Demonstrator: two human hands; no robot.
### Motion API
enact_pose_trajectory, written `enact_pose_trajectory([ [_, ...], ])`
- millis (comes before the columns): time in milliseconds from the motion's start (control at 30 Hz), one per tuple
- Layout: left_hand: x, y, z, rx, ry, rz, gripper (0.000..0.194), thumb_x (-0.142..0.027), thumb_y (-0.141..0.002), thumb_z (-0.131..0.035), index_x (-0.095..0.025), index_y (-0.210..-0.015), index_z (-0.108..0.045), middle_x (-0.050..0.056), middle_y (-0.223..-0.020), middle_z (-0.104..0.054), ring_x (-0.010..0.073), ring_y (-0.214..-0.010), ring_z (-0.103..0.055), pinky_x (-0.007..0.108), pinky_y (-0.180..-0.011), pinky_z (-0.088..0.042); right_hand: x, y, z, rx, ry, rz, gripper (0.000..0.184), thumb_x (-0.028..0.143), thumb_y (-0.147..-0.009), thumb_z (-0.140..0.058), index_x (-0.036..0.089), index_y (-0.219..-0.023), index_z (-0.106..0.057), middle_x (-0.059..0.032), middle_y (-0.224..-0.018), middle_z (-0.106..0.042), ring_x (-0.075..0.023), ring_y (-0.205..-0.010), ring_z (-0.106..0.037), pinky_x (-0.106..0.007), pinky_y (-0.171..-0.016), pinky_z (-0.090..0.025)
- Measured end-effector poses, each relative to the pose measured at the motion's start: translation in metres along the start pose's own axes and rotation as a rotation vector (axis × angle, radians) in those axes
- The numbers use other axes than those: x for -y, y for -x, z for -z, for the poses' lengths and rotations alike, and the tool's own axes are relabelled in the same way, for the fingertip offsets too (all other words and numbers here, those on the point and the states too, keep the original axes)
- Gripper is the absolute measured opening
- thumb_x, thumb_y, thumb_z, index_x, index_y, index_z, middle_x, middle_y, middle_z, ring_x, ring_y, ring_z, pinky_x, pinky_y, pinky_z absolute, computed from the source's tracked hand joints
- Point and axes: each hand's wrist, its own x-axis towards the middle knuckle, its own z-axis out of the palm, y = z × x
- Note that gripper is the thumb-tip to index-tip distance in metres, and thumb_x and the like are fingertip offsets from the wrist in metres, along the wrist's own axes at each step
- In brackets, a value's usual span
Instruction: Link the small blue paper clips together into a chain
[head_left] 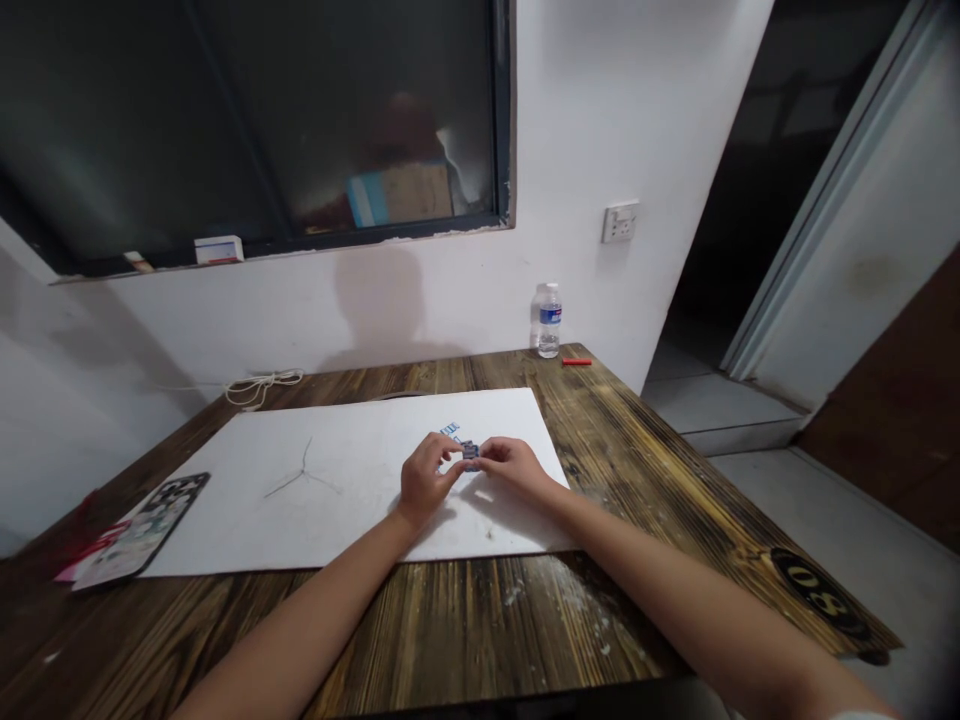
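Observation:
Over the right part of a white board (360, 500), my left hand (426, 478) and my right hand (517, 468) meet around a small dark blue-grey block-like piece (470, 452). Thumb and fingers of each hand pinch it from opposite sides. Its exact kind is too small to make out. Just behind the piece, small blue-and-white bits (450, 430) lie on the board, partly hidden by my left hand. Thin dark lines (304, 472) branch from one point on the left half of the board.
The board lies on a dark wooden table (465, 620). A phone-like patterned slab (146, 530) overlaps its left end, with red material (86, 550) beneath. A white cord (262, 383) sits at the back left. A water bottle (549, 322) and a red stick (577, 361) are at the back right.

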Motion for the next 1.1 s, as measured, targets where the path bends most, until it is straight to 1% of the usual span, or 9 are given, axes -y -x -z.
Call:
enact_pose_trajectory([
  [67, 0.000, -0.001, 0.000, 0.003, -0.019, 0.052, 0.019, -0.038, -0.086, -0.058, -0.021, -0.095, -0.060, 0.003, -0.091, -0.061, 0.0137, -0.075, -0.058, 0.025, -0.064, -0.046, -0.003, -0.003, 0.005, -0.053, -0.076, -0.018, 0.030, 0.046, -0.065, -0.072, 0.018, -0.068, -0.063, 0.0019, -0.057, -0.059, -0.0117, -0.053, -0.050, -0.023, -0.052, -0.038],
  [133, 0.001, -0.003, 0.001, 0.043, -0.065, 0.085, 0.017, -0.035, -0.086, -0.057, -0.021, -0.095, -0.060, 0.004, -0.095, -0.061, 0.0152, -0.081, -0.058, 0.027, -0.069, -0.047, -0.006, -0.005, 0.010, -0.132, -0.106, -0.027, 0.032, 0.048, -0.064, -0.072, 0.018, -0.069, -0.063, 0.0011, -0.060, -0.060, -0.0122, -0.054, -0.052, -0.024, -0.053, -0.040],
  [233, 0.003, -0.007, 0.003, 0.167, -0.148, 0.058, 0.012, -0.029, -0.080, -0.061, -0.022, -0.090, -0.063, 0.005, -0.098, -0.064, 0.0207, -0.095, -0.057, 0.034, -0.083, -0.045, -0.007, -0.007, 0.015, -0.203, -0.106, -0.028, 0.033, 0.048, -0.064, -0.073, 0.018, -0.069, -0.062, 0.0001, -0.062, -0.061, -0.0126, -0.054, -0.052, -0.025, -0.053, -0.041],
  [367, 0.005, -0.007, 0.004, 0.351, -0.252, -0.018, 0.022, -0.028, -0.070, -0.070, -0.024, -0.091, -0.067, 0.005, -0.102, -0.067, 0.0257, -0.102, -0.056, 0.042, -0.092, -0.037, -0.006, -0.006, 0.017, -0.227, -0.108, -0.028, 0.032, 0.047, -0.063, -0.073, 0.018, -0.068, -0.062, 0.0002, -0.061, -0.061, -0.0126, -0.054, -0.053, -0.025, -0.054, -0.043],
  [467, 0.006, -0.005, 0.004, 0.413, -0.302, -0.055, 0.023, -0.031, -0.071, -0.068, -0.025, -0.094, -0.068, 0.005, -0.102, -0.068, 0.0256, -0.100, -0.057, 0.043, -0.092, -0.035, -0.007, -0.006, 0.017, -0.220, -0.106, -0.026, 0.029, 0.046, -0.063, -0.073, 0.018, -0.068, -0.062, 0.0010, -0.061, -0.060, -0.0121, -0.054, -0.052, -0.025, -0.053, -0.042],
  [633, 0.011, -0.007, 0.006, 0.498, -0.343, -0.063, 0.021, -0.038, -0.079, -0.062, -0.027, -0.096, -0.068, 0.004, -0.100, -0.070, 0.0231, -0.094, -0.059, 0.038, -0.083, -0.037, -0.011, -0.006, 0.018, -0.214, -0.056, -0.010, 0.026, 0.043, -0.065, -0.072, 0.018, -0.067, -0.063, 0.0014, -0.060, -0.060, -0.0119, -0.053, -0.051, -0.025, -0.054, -0.040],
  [833, 0.016, -0.009, 0.007, 0.518, -0.354, -0.117, 0.020, -0.043, -0.081, -0.063, -0.028, -0.091, -0.070, 0.003, -0.089, -0.071, 0.0216, -0.090, -0.060, 0.036, -0.080, -0.037, -0.013, -0.007, 0.017, -0.204, -0.036, 0.003, 0.024, 0.040, -0.066, -0.071, 0.018, -0.068, -0.064, 0.0017, -0.059, -0.059, -0.0116, -0.053, -0.050, -0.025, -0.054, -0.038],
  [1000, 0.016, -0.007, 0.005, 0.499, -0.352, -0.201, 0.018, -0.038, -0.086, -0.059, -0.024, -0.091, -0.070, 0.004, -0.085, -0.072, 0.0208, -0.087, -0.061, 0.036, -0.080, -0.036, -0.015, -0.007, 0.017, -0.214, -0.013, 0.002, 0.024, 0.040, -0.066, -0.071, 0.017, -0.068, -0.064, 0.0009, -0.059, -0.060, -0.0119, -0.053, -0.050, -0.025, -0.053, -0.037],
  [1100, 0.019, -0.005, 0.003, 0.465, -0.359, -0.245, 0.021, -0.036, -0.090, -0.055, -0.022, -0.085, -0.069, 0.004, -0.082, -0.072, 0.0200, -0.082, -0.062, 0.035, -0.077, -0.036, -0.015, -0.007, 0.017, -0.221, -0.004, -0.007, 0.025, 0.041, -0.066, -0.071, 0.017, -0.068, -0.064, 0.0000, -0.060, -0.061, -0.0121, -0.053, -0.051, -0.025, -0.053, -0.038],
])
